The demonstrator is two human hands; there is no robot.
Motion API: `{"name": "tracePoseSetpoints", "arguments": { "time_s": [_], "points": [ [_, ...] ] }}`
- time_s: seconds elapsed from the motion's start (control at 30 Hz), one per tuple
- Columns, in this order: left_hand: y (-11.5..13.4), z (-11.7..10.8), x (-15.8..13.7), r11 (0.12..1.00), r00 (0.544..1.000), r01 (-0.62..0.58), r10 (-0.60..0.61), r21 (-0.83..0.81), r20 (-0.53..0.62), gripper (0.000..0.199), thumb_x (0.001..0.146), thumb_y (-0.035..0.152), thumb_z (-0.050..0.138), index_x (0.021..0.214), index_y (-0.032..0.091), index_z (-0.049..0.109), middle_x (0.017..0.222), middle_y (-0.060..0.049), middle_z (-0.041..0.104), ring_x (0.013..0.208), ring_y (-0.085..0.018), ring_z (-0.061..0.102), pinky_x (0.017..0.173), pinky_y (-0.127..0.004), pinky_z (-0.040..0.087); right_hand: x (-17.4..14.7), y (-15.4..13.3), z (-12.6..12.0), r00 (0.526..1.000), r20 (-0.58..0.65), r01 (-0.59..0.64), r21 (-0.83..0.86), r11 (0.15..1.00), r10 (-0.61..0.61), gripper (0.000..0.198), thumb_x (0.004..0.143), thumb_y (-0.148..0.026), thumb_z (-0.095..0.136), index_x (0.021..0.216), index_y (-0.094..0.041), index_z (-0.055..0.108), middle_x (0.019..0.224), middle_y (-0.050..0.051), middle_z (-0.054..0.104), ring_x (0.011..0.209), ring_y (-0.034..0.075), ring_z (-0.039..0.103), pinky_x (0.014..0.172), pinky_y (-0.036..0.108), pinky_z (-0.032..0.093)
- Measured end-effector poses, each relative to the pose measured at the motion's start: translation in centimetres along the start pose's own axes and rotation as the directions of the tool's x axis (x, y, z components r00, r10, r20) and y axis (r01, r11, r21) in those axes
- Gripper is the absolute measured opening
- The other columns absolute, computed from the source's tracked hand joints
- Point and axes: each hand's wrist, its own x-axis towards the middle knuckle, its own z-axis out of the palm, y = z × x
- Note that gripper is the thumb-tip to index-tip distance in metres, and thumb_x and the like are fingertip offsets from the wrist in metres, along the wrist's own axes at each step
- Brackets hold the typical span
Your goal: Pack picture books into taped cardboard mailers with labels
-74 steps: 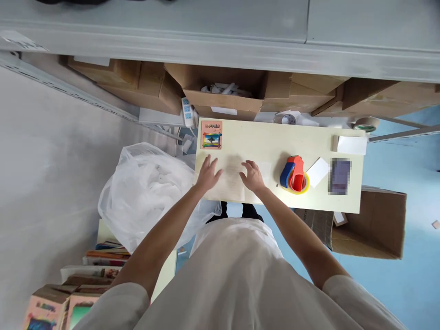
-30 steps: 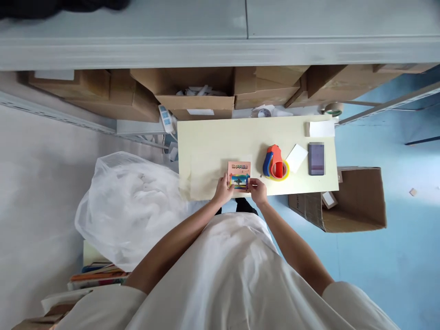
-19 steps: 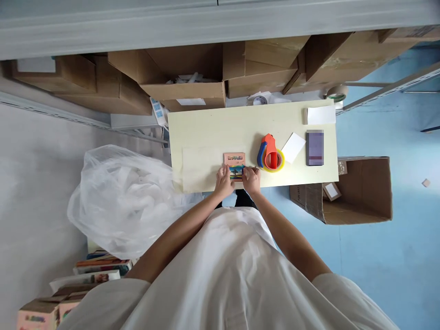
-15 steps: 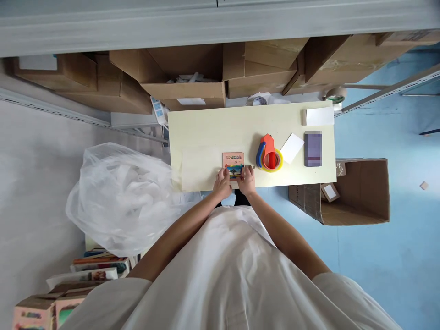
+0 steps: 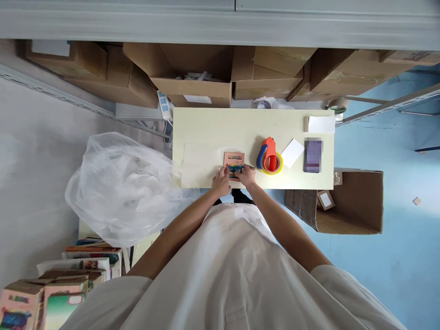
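A small pink book (image 5: 234, 158) with a picture of a tree on its cover lies near the front edge of the pale yellow table (image 5: 213, 123). My left hand (image 5: 221, 181) grips its lower left edge with curled fingers. On the other side my right hand (image 5: 247, 176) holds the lower right edge, fingertips over the cover. Right of the book rests a red and blue tape dispenser (image 5: 270, 156) with a yellow-rimmed roll. A thin white sheet (image 5: 202, 162) is spread on the table at the book's left.
A white card (image 5: 292, 152), a purple pixelated object (image 5: 312, 156) and a white stack (image 5: 321, 124) lie on the table's right. An open carton (image 5: 364, 201) stands at right, a clear plastic bag (image 5: 120, 188) at left. Books (image 5: 65, 298) are stacked lower left; cartons (image 5: 192, 87) line the back.
The view has shifted slightly. My right hand's fingers reach a little further over the cover; the left hand stays at the book's left edge.
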Motion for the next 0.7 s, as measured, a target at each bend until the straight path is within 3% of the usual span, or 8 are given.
{"name": "tracePoseSetpoints", "arguments": {
  "time_s": [0.13,0.23,0.33,0.43,0.57,0.7],
  "points": [
    [-0.1,0.0,0.0,1.0,1.0,-0.007,0.007,0.002,-0.004,0.087,0.071,0.021,0.057,0.146,0.015,0.012,0.15,-0.018,0.019,0.133,-0.034,0.031,0.1,-0.045,0.038,-1.3,-0.3,0.4,0.995,-0.068,0.063,-0.057,0.996,-0.067,0.051,0.058,-0.021,0.067,0.108,-0.022,0.059,0.127,0.012,0.045,0.124,0.028,0.04,0.1,0.044,0.04],
    [-0.2,-0.1,-0.1,1.0,1.0,-0.016,0.016,-0.005,0.009,0.087,0.071,0.022,0.057,0.146,0.015,0.012,0.151,-0.018,0.018,0.134,-0.034,0.029,0.1,-0.045,0.038,-1.7,-0.4,0.6,0.998,-0.03,0.062,0.068,0.996,-0.06,0.059,0.058,-0.018,0.066,0.116,-0.021,0.054,0.135,0.014,0.036,0.113,0.024,0.049,0.094,0.039,0.046],
    [-0.4,-0.1,0.0,1.0,1.0,-0.021,0.021,-0.005,0.016,0.088,0.071,0.021,0.056,0.146,0.015,0.011,0.151,-0.018,0.017,0.134,-0.034,0.028,0.099,-0.045,0.039,-1.4,-0.4,0.5,0.999,0.047,-0.003,0.208,0.978,-0.006,0.06,0.059,-0.021,0.064,0.118,-0.023,0.051,0.129,0.011,0.044,0.094,0.02,0.057,0.083,0.039,0.051],
    [-0.6,0.0,0.1,1.0,1.0,-0.028,0.028,-0.006,0.009,0.088,0.071,0.021,0.056,0.146,0.016,0.01,0.15,-0.017,0.018,0.134,-0.033,0.029,0.099,-0.044,0.039,-0.7,-0.8,0.0,0.986,0.165,-0.065,0.35,0.934,0.007,0.057,0.061,-0.024,0.062,0.116,-0.024,0.05,0.111,0.005,0.057,0.086,0.018,0.059,0.078,0.04,0.052],
    [-0.9,0.0,0.0,1.0,1.0,-0.03,0.03,-0.007,0.005,0.088,0.071,0.02,0.057,0.146,0.019,0.012,0.149,-0.015,0.021,0.134,-0.032,0.03,0.1,-0.044,0.039,-0.1,-1.5,-0.5,0.971,0.228,-0.007,0.34,0.94,-0.075,0.047,0.057,-0.023,0.067,0.103,-0.023,0.058,0.095,0.002,0.061,0.094,0.02,0.057,0.088,0.041,0.047],
    [-1.0,-0.3,-0.1,0.999,0.999,-0.041,0.042,-0.012,0.015,0.083,0.071,0.021,0.057,0.145,0.017,0.018,0.149,-0.017,0.021,0.134,-0.033,0.029,0.102,-0.044,0.038,-0.4,-2.1,-0.2,0.958,0.231,0.073,0.383,0.921,-0.172,0.044,0.057,-0.025,0.069,0.1,-0.024,0.06,0.108,0.003,0.059,0.106,0.021,0.054,0.095,0.039,0.043]
  ]
}}
